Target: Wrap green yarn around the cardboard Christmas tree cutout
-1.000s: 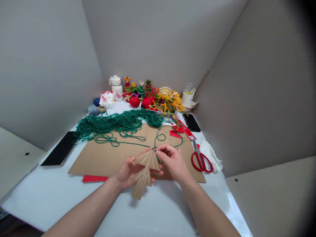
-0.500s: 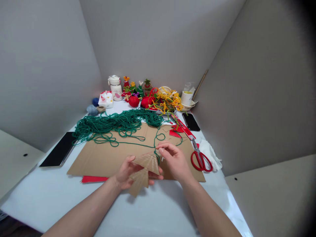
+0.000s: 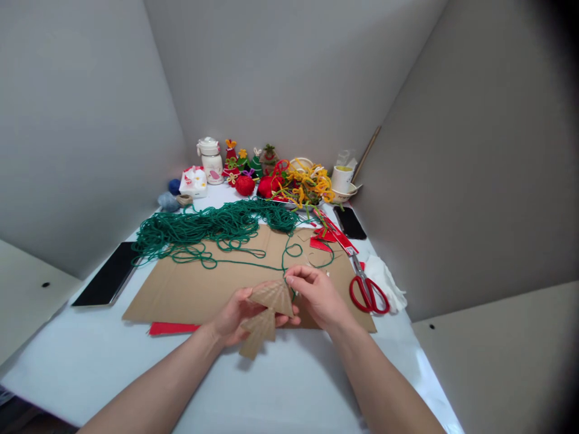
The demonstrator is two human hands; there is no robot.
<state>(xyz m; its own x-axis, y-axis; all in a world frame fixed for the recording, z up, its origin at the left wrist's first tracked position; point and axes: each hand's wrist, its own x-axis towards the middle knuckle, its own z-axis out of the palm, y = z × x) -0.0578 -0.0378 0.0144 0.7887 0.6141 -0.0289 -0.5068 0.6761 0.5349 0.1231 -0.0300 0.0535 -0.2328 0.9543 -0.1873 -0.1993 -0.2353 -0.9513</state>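
My left hand [image 3: 230, 316] grips a cardboard tree cut-out [image 3: 265, 313] from behind, just above the white table's near part. My right hand [image 3: 316, 295] pinches a strand of green yarn [image 3: 286, 265] at the cut-out's top edge. That strand runs back over a flat cardboard sheet [image 3: 199, 289] to a big loose pile of green yarn [image 3: 212, 226].
Red scissors [image 3: 368, 292] lie right of the sheet beside white tissue [image 3: 384, 274]. Black phones lie at left [image 3: 108, 274] and back right [image 3: 350, 223]. Yarn ornaments, a white bottle [image 3: 210, 160], a cup [image 3: 341, 179] and tangled yellow-red yarn [image 3: 303, 187] crowd the back corner. Grey walls enclose the table.
The cut-out has tipped and slid slightly up in my left hand. My right hand shifted a little along its top edge with the green strand.
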